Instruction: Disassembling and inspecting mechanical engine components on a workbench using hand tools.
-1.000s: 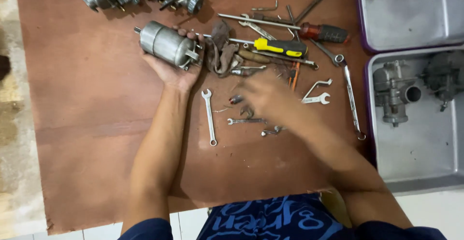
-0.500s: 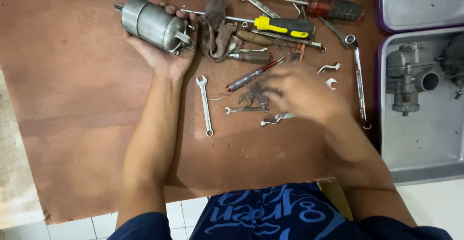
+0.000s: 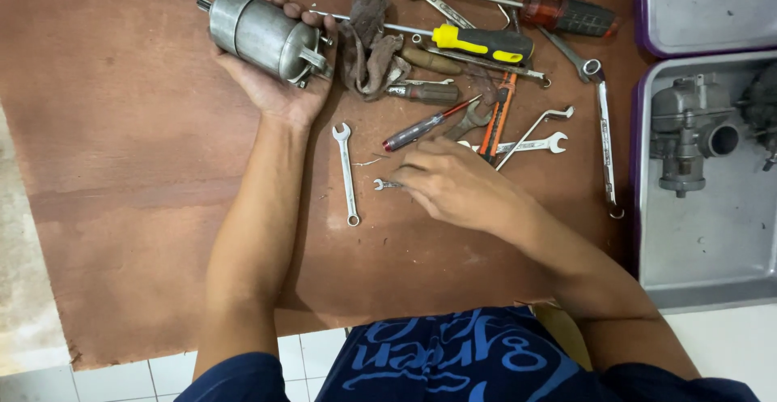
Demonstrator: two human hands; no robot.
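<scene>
Left hand (image 3: 279, 86) grips the metal cylinder (image 3: 261, 34); right hand (image 3: 457, 183), moved nearer since earlier, pinches a small wrench (image 3: 387, 184).

Loose hand tools and two metal trays on a brown board.

A yellow-handled screwdriver (image 3: 482, 42) lies beside a dirty rag (image 3: 369, 46); a red-handled screwdriver (image 3: 569, 16) lies above it near the top edge. A long combination wrench (image 3: 346, 173) lies alone at centre, another long wrench (image 3: 605, 147) near the right edge. The grey tray (image 3: 704, 264) holds a cast metal carburettor body (image 3: 688, 131); a second tray (image 3: 704, 9) sits above it.
</scene>
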